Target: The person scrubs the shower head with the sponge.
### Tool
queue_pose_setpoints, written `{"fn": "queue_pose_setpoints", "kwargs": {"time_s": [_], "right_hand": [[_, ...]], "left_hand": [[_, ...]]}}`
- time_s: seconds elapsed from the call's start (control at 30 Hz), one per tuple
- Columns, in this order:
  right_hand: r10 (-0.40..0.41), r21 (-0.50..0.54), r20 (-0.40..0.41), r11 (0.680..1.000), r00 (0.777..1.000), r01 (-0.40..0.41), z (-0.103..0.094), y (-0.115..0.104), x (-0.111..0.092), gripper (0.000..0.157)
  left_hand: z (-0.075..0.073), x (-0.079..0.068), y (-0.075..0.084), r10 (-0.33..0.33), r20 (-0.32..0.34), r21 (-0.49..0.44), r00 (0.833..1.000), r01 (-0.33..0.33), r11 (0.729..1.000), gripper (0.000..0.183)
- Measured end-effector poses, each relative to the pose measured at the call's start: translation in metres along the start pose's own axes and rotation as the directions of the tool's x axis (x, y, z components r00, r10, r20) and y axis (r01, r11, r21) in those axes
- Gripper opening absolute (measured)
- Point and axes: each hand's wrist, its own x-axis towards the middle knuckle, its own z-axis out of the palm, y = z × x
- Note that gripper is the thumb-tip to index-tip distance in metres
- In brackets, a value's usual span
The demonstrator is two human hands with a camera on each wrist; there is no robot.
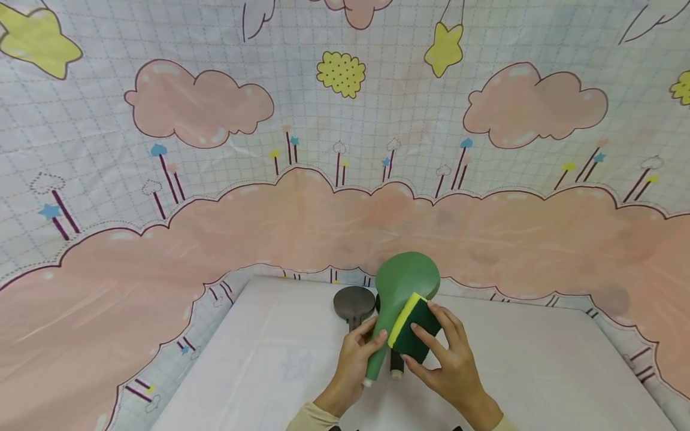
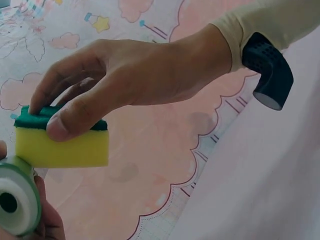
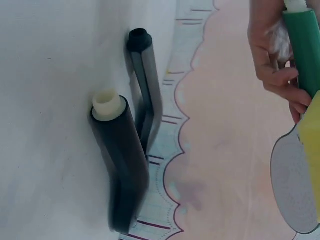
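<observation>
A green shower head [image 1: 406, 272] is tilted above the white table, its round head up and away. My left hand [image 1: 350, 365] grips it by the handle, thumb on top. In my right hand [image 1: 453, 365], fingertips and thumb pinch a kitchen sponge [image 1: 423, 332], yellow foam on one face and dark green scouring layer on the other. The yellow foam lies against the shower head where handle meets head. The left wrist view shows the sponge [image 2: 65, 147] over the handle's hollow end [image 2: 20, 202]. White thread [image 3: 296, 5] tips the handle in the right wrist view.
Behind the hands, a dark grey shower head [image 1: 354, 302] lies on the white table [image 1: 259, 353]. A black one beside it is mostly hidden; its handle [image 1: 396, 365] ends in a pale thread. A cartoon-printed sheet [image 1: 323, 227] rises around the table's back and sides.
</observation>
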Motion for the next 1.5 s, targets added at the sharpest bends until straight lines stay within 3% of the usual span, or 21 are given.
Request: {"fn": "queue_pose_setpoints", "kwargs": {"time_s": [0.5,0.7,0.97,1.3,1.5], "right_hand": [[-0.003,0.094,0.092,0.996,0.996,-0.005,0.003,-0.009,-0.003,0.052],[-0.039,0.117,0.091,0.993,0.995,0.028,0.005,-0.015,-0.005,0.051],[-0.051,0.105,0.148,0.994,0.988,0.035,0.003,-0.024,-0.01,0.049],[-0.06,0.083,0.125,0.995,0.99,0.05,0.004,-0.021,-0.008,0.046],[-0.058,0.035,0.077,0.998,0.995,0.055,0.001,-0.012,0.0,0.048]], "left_hand": [[0.003,0.003,0.004,-0.015,0.031,-0.152,0.999,0.019,0.988,0.064],[0.002,0.004,0.004,-0.009,0.035,-0.181,0.999,0.015,0.983,0.062],[0.0,0.005,0.002,-0.009,0.024,-0.192,1.0,0.014,0.981,0.06],[-0.002,0.004,-0.001,-0.023,0.102,-0.199,0.995,0.043,0.979,0.065],[-0.003,0.002,-0.005,-0.018,0.116,-0.157,0.993,0.036,0.987,0.064]]}}
